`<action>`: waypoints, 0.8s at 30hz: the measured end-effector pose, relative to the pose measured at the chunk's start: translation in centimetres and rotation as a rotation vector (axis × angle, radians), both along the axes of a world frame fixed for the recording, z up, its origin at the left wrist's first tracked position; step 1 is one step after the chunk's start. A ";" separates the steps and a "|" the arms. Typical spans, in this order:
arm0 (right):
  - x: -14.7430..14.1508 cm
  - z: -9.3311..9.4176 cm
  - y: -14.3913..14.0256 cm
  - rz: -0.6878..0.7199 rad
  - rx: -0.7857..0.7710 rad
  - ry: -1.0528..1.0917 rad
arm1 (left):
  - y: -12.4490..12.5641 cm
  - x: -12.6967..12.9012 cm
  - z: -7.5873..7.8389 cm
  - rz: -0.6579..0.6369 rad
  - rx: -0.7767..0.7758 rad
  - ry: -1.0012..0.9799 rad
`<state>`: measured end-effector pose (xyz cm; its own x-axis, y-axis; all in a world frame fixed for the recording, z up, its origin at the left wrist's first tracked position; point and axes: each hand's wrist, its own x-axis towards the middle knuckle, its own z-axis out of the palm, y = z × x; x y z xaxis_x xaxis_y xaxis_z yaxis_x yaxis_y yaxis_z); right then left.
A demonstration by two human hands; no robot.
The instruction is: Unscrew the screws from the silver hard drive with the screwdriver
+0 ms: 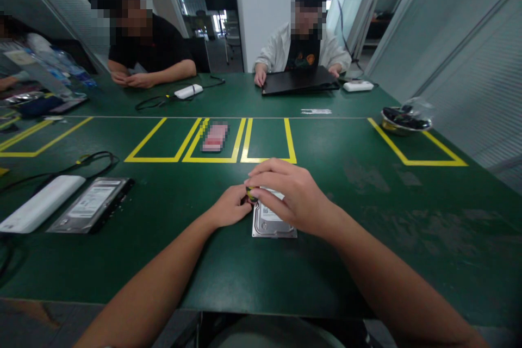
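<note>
A silver hard drive (272, 224) lies flat on the green table (367, 217) in front of me. My right hand (290, 196) rests over its far half, fingers curled down onto it. My left hand (230, 205) is at the drive's left far corner, fingers pinched around a small yellow and black object (252, 193) that looks like a screwdriver handle; most of it is hidden between both hands.
A second hard drive (93, 204) and a white power bank (41, 203) with a black cable lie at the left. Yellow taped boxes (212, 144) mark the middle. A metal bowl (403, 120) stands far right. Two people sit across, one behind a black laptop (299, 80).
</note>
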<state>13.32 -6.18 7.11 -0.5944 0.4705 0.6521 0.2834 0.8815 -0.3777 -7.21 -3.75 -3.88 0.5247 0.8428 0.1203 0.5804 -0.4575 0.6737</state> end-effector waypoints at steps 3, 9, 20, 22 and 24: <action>0.0 0.1 0.0 -0.007 -0.018 -0.010 | 0.0 0.0 0.1 -0.005 -0.010 0.007; 0.0 0.2 0.0 0.001 -0.004 -0.007 | 0.1 0.0 0.2 -0.027 -0.010 -0.021; 0.1 0.1 -0.1 0.017 0.033 -0.005 | 0.2 -0.2 0.3 -0.037 -0.039 -0.061; 0.1 0.0 0.0 0.021 0.033 -0.006 | 0.2 -0.3 0.2 -0.043 -0.047 -0.059; 0.1 -0.1 -0.1 0.022 0.029 -0.003 | 0.3 -0.4 0.2 -0.054 -0.053 -0.059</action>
